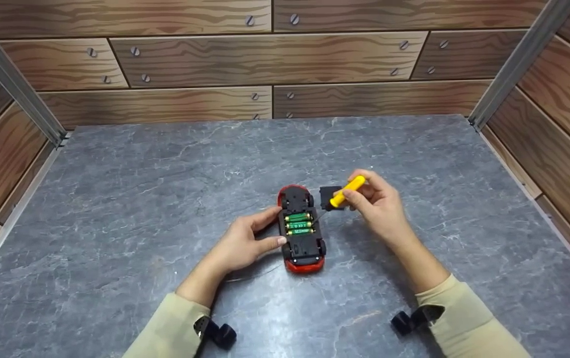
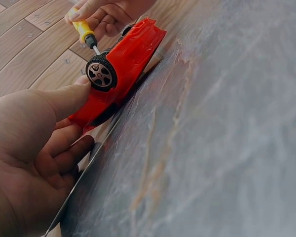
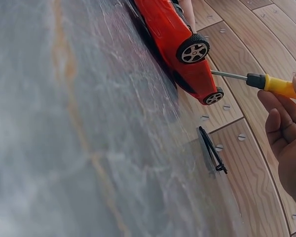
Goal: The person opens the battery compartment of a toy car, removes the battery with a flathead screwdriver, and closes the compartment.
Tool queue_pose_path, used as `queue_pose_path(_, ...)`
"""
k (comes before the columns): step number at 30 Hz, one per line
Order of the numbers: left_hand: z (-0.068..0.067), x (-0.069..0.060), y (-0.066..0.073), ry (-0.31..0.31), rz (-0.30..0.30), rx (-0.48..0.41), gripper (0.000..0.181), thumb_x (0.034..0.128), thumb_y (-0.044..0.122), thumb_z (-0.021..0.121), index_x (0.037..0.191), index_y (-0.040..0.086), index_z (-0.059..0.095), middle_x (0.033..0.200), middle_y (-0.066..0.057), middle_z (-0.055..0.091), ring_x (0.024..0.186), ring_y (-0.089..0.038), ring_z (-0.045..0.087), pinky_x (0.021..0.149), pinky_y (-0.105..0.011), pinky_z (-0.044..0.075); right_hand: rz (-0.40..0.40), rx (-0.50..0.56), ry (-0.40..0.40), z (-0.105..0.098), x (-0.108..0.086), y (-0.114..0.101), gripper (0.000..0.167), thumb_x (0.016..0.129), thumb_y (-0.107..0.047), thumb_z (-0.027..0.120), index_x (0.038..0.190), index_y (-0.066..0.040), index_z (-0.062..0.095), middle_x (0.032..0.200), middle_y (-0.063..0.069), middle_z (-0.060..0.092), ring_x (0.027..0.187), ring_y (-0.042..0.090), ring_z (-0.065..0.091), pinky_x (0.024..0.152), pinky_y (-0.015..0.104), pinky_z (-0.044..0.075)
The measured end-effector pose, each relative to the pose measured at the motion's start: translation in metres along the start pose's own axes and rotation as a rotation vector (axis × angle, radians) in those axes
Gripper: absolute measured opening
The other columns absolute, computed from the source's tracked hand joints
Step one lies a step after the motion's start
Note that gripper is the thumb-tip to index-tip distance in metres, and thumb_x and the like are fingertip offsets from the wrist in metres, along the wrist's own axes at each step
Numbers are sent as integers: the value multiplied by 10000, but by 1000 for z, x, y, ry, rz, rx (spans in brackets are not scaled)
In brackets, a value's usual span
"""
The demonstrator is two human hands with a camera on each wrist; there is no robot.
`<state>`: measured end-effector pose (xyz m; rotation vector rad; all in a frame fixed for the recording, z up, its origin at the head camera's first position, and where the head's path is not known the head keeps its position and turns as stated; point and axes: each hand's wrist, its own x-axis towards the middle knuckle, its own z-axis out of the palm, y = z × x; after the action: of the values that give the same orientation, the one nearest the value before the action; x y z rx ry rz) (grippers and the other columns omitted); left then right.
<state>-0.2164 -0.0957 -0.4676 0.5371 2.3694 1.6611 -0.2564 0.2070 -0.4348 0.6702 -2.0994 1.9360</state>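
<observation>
A red toy car (image 1: 305, 248) lies upside down on the table, its black underside facing up. Three green batteries (image 1: 299, 225) sit side by side in its uncovered compartment. My left hand (image 1: 242, 243) grips the car's left side, thumb near a wheel (image 2: 101, 73). Between the thumb and fingers of my right hand (image 1: 382, 211) is a yellow-handled screwdriver (image 1: 348, 191). Its thin shaft slants down to the right ends of the batteries; whether the tip touches one, I cannot tell. Partly behind the right hand lies a square black cover (image 1: 328, 196).
The grey marbled table (image 1: 141, 199) extends around the car on all sides. Wood-patterned panels (image 1: 265, 59) wall it in at the back and both sides, with metal posts (image 1: 523, 64) at the corners. Each sleeve carries a black wrist camera (image 1: 220, 334).
</observation>
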Motion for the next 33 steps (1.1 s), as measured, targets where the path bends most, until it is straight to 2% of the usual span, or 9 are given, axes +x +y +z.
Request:
queue_pose_path(14,-1,-1,0,4,-5,1,747,947,224,819,1583,45,471,1599,-122,487,1505,-229,428,1267,-400,281,8,66,-8,-4,0,7,224,997,77,672,1134,183,529,951,173,794,761,328,766,618,275,585)
queue_pose_path(22,0,0,-2,-3,5,-3,736,954,202,814,1578,20,468,1592,-141,491,1497,-223,438,1259,-378,296,17,49,6,-6,0,8,195,1001,68,670,1127,157,550,922,124,782,754,292,760,631,265,589)
queue_pose_path(33,-1,0,-1,-6,-11,-5,752,951,221,817,1585,31,460,1606,-132,475,1504,-218,429,1260,-376,293,28,52,22,-6,0,8,196,1002,67,667,1142,149,556,937,139,788,756,240,754,638,278,597)
